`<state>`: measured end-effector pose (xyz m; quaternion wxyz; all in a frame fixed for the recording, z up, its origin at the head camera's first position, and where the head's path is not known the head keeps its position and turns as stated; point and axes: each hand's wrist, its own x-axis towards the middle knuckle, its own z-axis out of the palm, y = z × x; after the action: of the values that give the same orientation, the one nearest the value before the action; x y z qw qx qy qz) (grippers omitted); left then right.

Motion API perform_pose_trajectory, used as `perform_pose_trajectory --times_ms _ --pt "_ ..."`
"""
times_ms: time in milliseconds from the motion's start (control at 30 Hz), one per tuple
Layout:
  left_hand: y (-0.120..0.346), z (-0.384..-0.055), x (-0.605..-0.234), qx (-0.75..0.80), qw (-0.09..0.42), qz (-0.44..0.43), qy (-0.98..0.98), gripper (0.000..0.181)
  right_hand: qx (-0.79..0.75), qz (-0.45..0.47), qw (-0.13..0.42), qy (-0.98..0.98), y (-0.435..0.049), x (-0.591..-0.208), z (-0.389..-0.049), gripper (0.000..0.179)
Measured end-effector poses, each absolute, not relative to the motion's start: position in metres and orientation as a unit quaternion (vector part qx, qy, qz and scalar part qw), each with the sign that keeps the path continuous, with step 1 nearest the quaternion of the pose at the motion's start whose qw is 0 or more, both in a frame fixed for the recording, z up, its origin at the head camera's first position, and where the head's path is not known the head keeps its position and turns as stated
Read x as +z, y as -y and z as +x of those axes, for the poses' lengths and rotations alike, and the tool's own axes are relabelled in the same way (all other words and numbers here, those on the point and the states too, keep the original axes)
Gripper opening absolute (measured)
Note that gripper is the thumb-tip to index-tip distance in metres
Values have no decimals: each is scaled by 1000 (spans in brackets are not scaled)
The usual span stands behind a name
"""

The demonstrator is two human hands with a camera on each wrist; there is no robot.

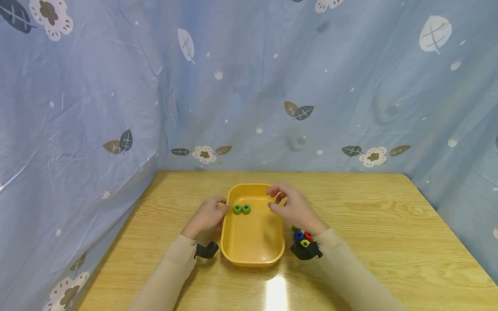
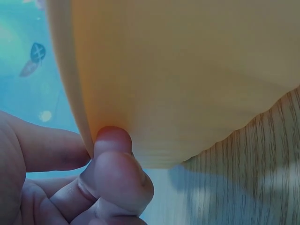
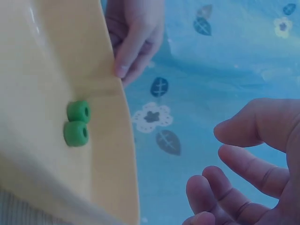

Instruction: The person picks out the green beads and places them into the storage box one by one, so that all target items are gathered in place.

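Observation:
Two green beads (image 1: 241, 209) with holes lie side by side in a yellow plastic tray (image 1: 253, 242), near its left wall. My left hand (image 1: 206, 216) pinches the tray's left rim; the left wrist view has the thumb on one side of the wall (image 2: 187, 70) and fingers on the other. Above the tray's right edge is my right hand (image 1: 293, 209), fingers bent loosely, thumb and index finger apart. In the right wrist view nothing lies between these fingers (image 3: 248, 168). Beneath the right wrist, a blue bead (image 1: 298, 235), a red bead (image 1: 308, 236) and a yellow bead (image 1: 305, 243) are partly hidden.
A bit of green (image 1: 295, 227) shows among the loose beads right of the tray. The wooden table (image 1: 373, 216) extends on both sides of it. Blue patterned cloth (image 1: 253, 86) hangs behind the table and along its sides.

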<state>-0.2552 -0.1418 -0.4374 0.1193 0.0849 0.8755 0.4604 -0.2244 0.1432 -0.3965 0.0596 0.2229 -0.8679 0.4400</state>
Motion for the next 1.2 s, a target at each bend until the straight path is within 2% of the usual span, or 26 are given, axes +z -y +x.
perform_pose_trajectory --times_ms 467,1200 --pt "142 -253 -436 465 119 92 -872 38 428 199 89 877 -186 -407 -204 25" --pt "143 -256 -438 463 119 95 -873 38 370 187 77 907 -200 -444 -198 20"
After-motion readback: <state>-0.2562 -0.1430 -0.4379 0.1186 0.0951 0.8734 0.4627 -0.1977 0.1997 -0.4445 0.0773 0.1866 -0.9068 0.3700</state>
